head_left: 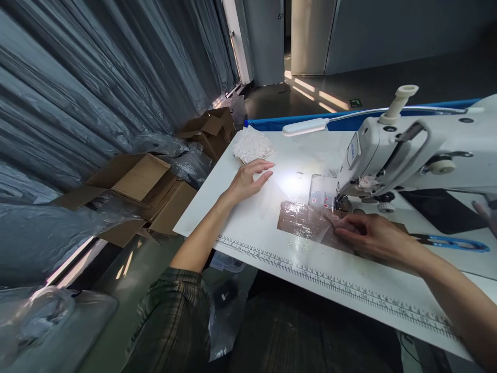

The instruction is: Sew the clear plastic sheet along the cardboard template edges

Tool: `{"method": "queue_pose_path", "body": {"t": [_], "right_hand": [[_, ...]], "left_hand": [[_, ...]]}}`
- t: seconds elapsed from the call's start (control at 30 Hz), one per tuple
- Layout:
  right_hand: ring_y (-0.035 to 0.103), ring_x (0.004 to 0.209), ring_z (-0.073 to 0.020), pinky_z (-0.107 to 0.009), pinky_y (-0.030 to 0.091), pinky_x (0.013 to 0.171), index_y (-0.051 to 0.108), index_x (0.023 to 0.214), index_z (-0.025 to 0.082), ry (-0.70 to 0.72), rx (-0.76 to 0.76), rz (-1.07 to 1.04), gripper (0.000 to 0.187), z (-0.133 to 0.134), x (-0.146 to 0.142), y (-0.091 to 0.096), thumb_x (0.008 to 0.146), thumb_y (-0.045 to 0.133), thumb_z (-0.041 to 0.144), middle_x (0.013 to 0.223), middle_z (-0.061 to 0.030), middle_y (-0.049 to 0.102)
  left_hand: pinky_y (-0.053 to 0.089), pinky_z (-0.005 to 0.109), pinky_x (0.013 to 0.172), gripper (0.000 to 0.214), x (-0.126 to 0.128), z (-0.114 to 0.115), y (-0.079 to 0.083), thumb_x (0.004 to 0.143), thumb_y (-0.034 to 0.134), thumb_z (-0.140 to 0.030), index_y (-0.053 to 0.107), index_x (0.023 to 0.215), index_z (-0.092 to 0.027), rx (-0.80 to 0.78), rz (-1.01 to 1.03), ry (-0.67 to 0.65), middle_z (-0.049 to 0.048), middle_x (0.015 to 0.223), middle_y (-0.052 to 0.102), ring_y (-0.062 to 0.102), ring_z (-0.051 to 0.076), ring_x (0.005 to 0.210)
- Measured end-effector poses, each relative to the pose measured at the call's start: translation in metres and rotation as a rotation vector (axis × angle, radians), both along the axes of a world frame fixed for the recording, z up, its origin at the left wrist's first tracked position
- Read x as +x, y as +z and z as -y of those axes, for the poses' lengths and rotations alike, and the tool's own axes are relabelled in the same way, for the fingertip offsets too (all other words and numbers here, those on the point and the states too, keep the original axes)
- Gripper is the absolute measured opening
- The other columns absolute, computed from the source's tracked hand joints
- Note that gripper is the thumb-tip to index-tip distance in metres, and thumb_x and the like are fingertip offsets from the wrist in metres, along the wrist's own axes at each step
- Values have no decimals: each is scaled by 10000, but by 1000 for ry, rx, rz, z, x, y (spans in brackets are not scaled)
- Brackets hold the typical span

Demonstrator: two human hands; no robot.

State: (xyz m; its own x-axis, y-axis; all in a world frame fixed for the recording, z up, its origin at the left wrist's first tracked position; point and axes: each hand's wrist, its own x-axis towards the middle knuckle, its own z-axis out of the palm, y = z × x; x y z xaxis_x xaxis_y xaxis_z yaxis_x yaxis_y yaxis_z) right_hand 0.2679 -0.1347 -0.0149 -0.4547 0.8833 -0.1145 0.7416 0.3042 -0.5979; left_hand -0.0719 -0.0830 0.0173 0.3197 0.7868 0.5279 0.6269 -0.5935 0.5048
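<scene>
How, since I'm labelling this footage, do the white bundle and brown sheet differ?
The white bundle is ruffled; the brown sheet is darker and glossy. The bundle is heaped; the sheet lies fairly flat. The bundle is by the left hand, the sheet by the right hand. Both rest on the white tabletop.

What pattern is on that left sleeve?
The left sleeve is plaid, dark green with paler crossing lines; the head view shows it best.

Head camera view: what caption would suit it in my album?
At a sewing machine, the right hand touches a shiny sheet; the left hand is open near a white pile.
</scene>
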Motion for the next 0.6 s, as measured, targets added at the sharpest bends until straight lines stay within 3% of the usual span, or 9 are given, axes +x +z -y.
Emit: {"method": "queue_pose_path", "body": {"t": [0.1, 0.2, 0.3, 0.4, 0.6], "right_hand": [[500, 522, -145, -273, 322, 487, 632, 795, 225, 39, -58, 11, 353, -2, -3, 1, 874, 525, 551, 584, 14, 570], [486, 508, -144, -274, 324, 490, 632, 807, 225, 18, -16, -19, 328, -1, -5, -2, 882, 508, 519, 589, 10, 568], [475, 509, -147, -283, 325, 502, 624, 788, 222, -17, 104, -36, 275, 1, -7, -9, 881, 501, 450, 600, -1, 570], [484, 547, -155, -289, 342, 526, 628, 811, 218, -43, 155, -61, 267, 0, -7, -16, 888, 499, 439, 623, -9, 572], [533, 615, -155, -269, 413, 525, 665, 985, 224, -34, -160, -246, 305, -2, 6, -10, 886, 537, 482, 706, -11, 592]], "left_hand": [[546, 305, 861, 224, 27, -4, -3, 971, 538, -274, 665, 1136, -190, -64, -63, -161, 66, 1129, 688, 650, 160, 1028], [542, 292, 848, 252, 64, -9, -12, 997, 492, -292, 644, 1156, -168, -115, -258, -306, 69, 1108, 686, 650, 158, 1000], [532, 344, 822, 265, 97, -24, -24, 989, 497, -326, 660, 1106, -153, -80, -535, -305, 96, 1108, 668, 646, 208, 966], [514, 410, 840, 188, 120, -49, -32, 941, 536, -249, 678, 1002, -143, -47, -618, -320, 123, 1090, 655, 637, 260, 964], [547, 306, 818, 295, 131, -84, -34, 828, 474, -21, 669, 1006, -153, -57, -524, -429, 82, 1017, 677, 657, 208, 927]]}}
